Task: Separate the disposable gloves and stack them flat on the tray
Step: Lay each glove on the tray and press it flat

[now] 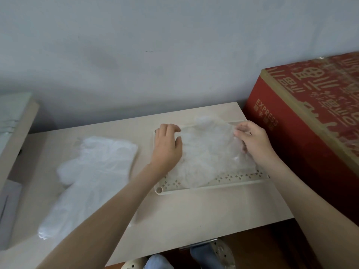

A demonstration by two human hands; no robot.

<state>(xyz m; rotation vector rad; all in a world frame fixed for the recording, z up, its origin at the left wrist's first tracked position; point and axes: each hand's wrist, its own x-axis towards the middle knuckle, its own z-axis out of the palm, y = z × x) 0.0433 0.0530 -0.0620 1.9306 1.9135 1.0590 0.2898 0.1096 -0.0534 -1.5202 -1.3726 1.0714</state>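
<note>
On the tray (213,186), a glove (209,152) is pinched at its right edge by the right hand (252,140); the left hand (167,146) rests on its left side, grip unclear. Gentle outward tension should flatten it. The pile (93,167) waits left of the tray.

It looked like a plain room in a home rather than a workplace. A bare, scuffed, pale-painted wall (136,55) backed a small light wood-laminate surface (184,210) pushed up against it. A large red cardboard shipping box (291,148) printed "EXPRESS", with gold characters, stood just beside it. Below the near edge, socked feet in perforated slippers (221,251) rested on a brown floor (262,249), and another pale piece of furniture (21,129) stood at the left.
</note>
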